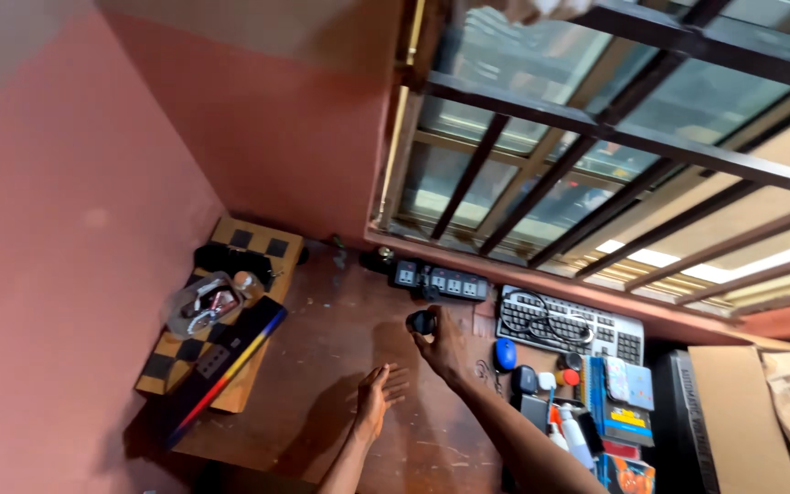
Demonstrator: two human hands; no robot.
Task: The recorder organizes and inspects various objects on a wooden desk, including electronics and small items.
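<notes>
Gripping small black object [421,321], right hand [443,349] raised

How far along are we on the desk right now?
Looks done: the desk patch in front is bare wood. In hand: the right hand holds up a small dark object; the left hand rests flat, empty. Left: the chessboard pile, power strip and keyboard clutter remain crowded.

bare desk [340,338] between chessboard [230,302] and keyboard [569,325].

Worn matt wooden desk [340,366] (scuffed, paint-flecked), wooden chessboard [230,302], plastic keyboard [569,325], brown cardboard box [733,412], glossy window glass [523,55]
</notes>
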